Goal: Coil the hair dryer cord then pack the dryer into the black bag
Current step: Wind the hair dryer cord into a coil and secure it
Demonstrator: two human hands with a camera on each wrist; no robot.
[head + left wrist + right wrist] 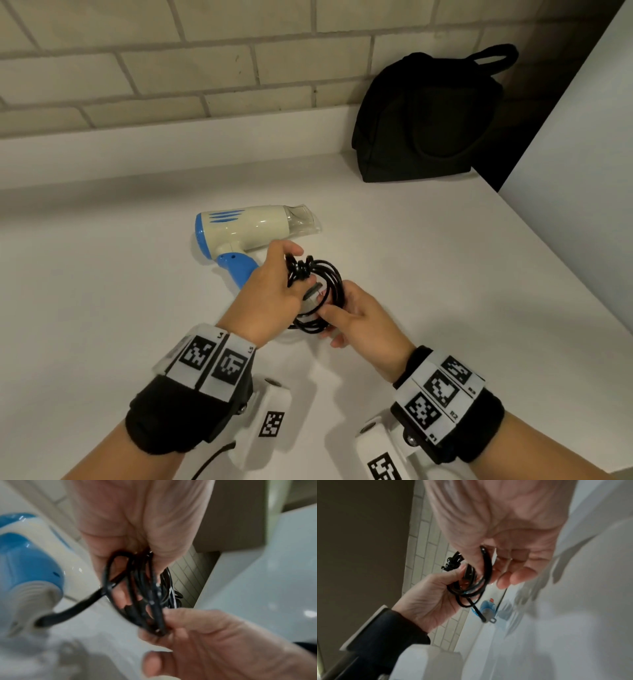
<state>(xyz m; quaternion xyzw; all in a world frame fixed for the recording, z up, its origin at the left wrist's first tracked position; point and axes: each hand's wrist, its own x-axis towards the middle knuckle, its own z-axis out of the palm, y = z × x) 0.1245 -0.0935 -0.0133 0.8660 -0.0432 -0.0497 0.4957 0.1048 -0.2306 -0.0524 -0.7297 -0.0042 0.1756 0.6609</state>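
Near the countertop [445, 274] centre, left hand [270, 294] and right hand [359, 315] pinch the coiled cord [322, 291]; hair dryer [246, 229] at eleven o'clock, black bag [421, 120] cornered at one, open surface between.

1. A white counter [445, 274] spreads across the view.
2. Behind it stands a wall of pale tiles [171, 68] with grey joints.
3. A plain white panel [582, 120] rises at the right.

Hair dryer [246, 233] on counter [102, 308], centre. Bag [424, 120] at 2 o'clock, against wall [171, 68]. Coiled cord [325, 291] at 5 o'clock of dryer, between left hand [274, 294] and right hand [363, 318].
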